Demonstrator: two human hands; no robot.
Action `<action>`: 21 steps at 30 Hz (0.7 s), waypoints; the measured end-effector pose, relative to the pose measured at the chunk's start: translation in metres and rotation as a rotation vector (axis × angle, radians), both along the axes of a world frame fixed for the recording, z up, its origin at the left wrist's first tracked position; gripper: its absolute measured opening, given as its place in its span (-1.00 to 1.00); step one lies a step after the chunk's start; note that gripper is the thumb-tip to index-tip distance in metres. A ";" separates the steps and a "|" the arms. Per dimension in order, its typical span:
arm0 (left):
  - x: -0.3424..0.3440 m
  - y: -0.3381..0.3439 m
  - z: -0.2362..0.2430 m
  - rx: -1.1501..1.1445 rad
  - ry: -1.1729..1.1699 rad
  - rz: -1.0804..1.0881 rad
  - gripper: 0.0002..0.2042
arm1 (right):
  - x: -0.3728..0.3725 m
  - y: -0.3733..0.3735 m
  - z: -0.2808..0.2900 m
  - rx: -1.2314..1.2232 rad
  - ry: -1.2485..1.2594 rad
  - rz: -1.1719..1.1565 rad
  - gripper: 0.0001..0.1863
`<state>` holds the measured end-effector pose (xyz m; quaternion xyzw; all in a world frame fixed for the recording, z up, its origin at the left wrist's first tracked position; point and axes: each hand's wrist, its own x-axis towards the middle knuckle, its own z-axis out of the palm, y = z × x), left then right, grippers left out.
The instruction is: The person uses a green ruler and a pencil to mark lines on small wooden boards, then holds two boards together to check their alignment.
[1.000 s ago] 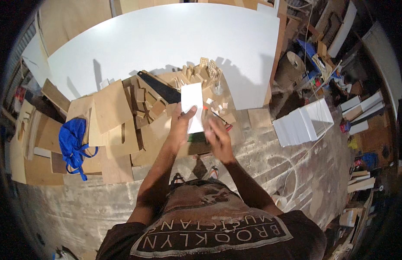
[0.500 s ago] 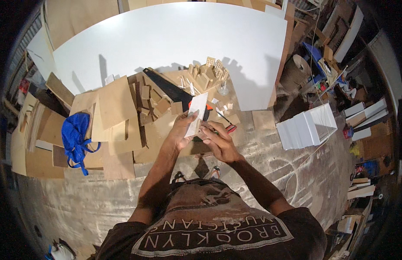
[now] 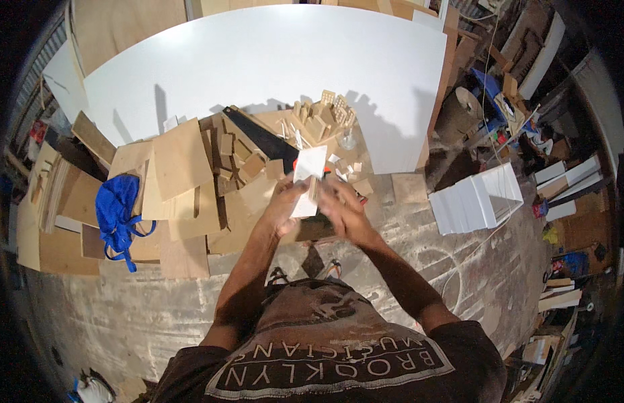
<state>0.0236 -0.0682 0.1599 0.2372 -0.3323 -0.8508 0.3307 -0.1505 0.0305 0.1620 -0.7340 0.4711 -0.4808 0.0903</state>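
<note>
My left hand (image 3: pixel 281 205) grips a small white board (image 3: pixel 310 158), thumb at its left edge. My right hand (image 3: pixel 342 208), smeared by motion, is at the board's right side, fingers curled around what seems a thin pale piece (image 3: pixel 312 190), too blurred to name. Beyond them lie a black saw blade (image 3: pixel 255 132) with an orange handle mostly behind the board, pale wooden blocks and perforated pieces (image 3: pixel 328 98), small white offcuts (image 3: pixel 334 158) and a red-and-black tool (image 3: pixel 363 199), partly hidden by my right hand.
A large white panel (image 3: pixel 258 54) stands at the back. Plywood sheets (image 3: pixel 181 161) and a blue bag (image 3: pixel 117 208) lie left. A white box-like piece (image 3: pixel 473 195), a loose cord and cluttered offcuts (image 3: pixel 564 188) are right, on the worn floor (image 3: pixel 426 269).
Since a second ago, the white board has moved slightly right and down and changed tilt. My right hand has come up against it and is blurred in motion now.
</note>
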 end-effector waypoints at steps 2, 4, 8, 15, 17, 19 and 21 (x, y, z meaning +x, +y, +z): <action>-0.003 0.006 0.012 -0.070 -0.088 0.009 -0.63 | -0.019 -0.026 -0.003 0.344 -0.443 -0.170 -0.61; -0.009 0.007 0.013 -0.341 -0.194 0.154 -0.63 | -0.043 -0.039 -0.009 0.285 -0.257 -0.279 -0.57; -0.013 0.003 -0.003 -0.509 -0.235 0.259 -0.63 | -0.042 -0.036 -0.025 0.277 -0.874 -0.379 -0.48; 0.001 0.002 -0.009 -0.554 -0.263 0.377 -0.65 | 0.002 0.005 -0.021 0.550 -1.236 -0.183 -0.54; 0.001 0.003 -0.009 -0.543 -0.208 0.383 -0.65 | 0.008 0.008 -0.025 0.426 -1.071 -0.222 -0.62; 0.005 0.008 -0.005 -0.372 -0.127 0.323 -0.69 | 0.018 0.011 -0.018 0.494 -1.114 -0.235 -0.63; 0.010 0.010 -0.016 -0.460 -0.127 0.229 -0.69 | 0.022 0.007 -0.038 0.489 -1.130 -0.304 -0.64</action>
